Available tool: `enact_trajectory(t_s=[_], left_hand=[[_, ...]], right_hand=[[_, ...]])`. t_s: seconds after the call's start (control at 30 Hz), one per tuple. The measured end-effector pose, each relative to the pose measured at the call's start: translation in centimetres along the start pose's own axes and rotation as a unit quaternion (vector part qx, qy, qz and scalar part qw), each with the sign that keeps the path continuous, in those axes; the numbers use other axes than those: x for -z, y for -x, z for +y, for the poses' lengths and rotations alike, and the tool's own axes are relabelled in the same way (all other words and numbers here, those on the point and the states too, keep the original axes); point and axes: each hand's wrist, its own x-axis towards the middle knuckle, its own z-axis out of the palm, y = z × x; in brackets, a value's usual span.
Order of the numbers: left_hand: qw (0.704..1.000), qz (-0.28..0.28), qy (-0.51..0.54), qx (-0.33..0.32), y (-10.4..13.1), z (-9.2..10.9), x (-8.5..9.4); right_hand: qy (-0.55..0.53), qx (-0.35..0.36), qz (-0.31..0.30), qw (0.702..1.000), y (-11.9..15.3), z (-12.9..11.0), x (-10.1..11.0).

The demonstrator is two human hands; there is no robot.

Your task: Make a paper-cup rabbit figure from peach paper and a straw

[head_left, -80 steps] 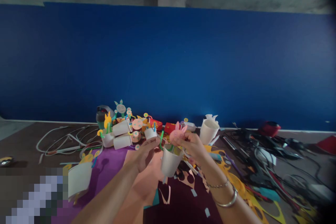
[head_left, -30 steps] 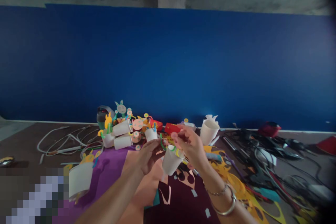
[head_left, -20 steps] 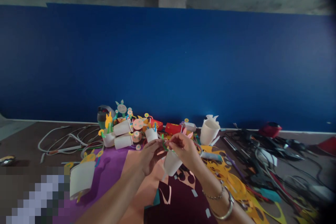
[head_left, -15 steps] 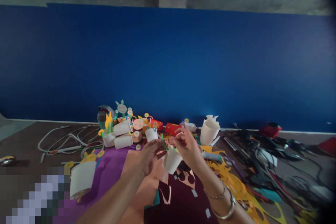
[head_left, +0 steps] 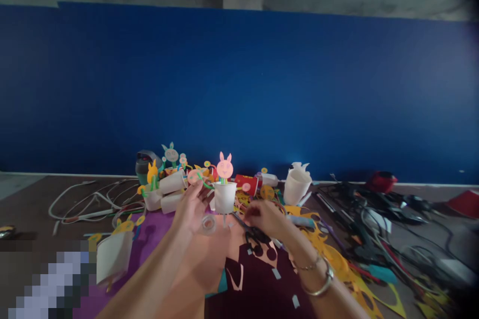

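Observation:
A white paper cup [head_left: 225, 198] with a pink rabbit face [head_left: 225, 168] on green stems above its rim is upright between my hands. A green arm sticks out from its left side, and a pink disc [head_left: 246, 187] is at its right. My left hand [head_left: 192, 209] is beside the cup's left side, fingers spread near the green arm. My right hand [head_left: 265, 217] is to the right of the cup, fingers curled inward; whatever they hold is hidden. Black scissors [head_left: 256, 237] lie just below it. A clear tape roll [head_left: 208, 225] lies by my left hand.
Several decorated white cups [head_left: 174, 181] and red cups [head_left: 247, 184] lie behind. A stack of white cups [head_left: 297, 185] stands to the right. Yellow paper scraps [head_left: 333, 261] and black cables [head_left: 402, 209] spread rightward. Purple paper [head_left: 147, 239] lies at left, white cables [head_left: 93, 204] beyond it.
The cup has moved left and away from me, now upright with its pink face showing. My hands have parted from around it, uncovering the scissors and tape roll.

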Motion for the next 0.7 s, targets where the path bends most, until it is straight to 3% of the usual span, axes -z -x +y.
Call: enact_trajectory(t_s=[0.07, 0.2, 0.27, 0.37, 0.5, 0.57, 0.7], left_hand=[[1.0, 0.002, -0.002, -0.016, -0.1, 0.1, 0.0], [0.998, 0.04, 0.001, -0.052, 0.5, -1.1, -0.3], [0.998, 0.055, 0.005, -0.043, 1.3, -2.3, -0.6], [0.999, 0.023, 0.026, -0.002, 2.4, -3.8, -1.0], [0.995, 0.016, 0.064, 0.081, 2.9, -4.2, -1.1], [0.992, 0.033, 0.072, 0.102, 2.7, -4.0, -1.1], [0.99, 0.057, 0.061, 0.113, 2.3, -3.6, -1.0]], right_hand=[[0.033, 0.013, 0.021, 0.999, 0.0, -0.8, -1.4], [0.02, 0.098, 0.206, 0.973, 0.8, -3.5, -3.4], [0.011, 0.134, 0.255, 0.958, 1.5, -4.7, -4.3], [0.016, 0.194, 0.246, 0.95, 2.5, -5.6, -5.6], [0.028, 0.249, 0.152, 0.956, 3.0, -5.9, -6.7], [0.011, 0.252, 0.118, 0.961, 2.9, -6.0, -6.8], [-0.029, 0.214, 0.106, 0.971, 2.6, -6.4, -6.4]])
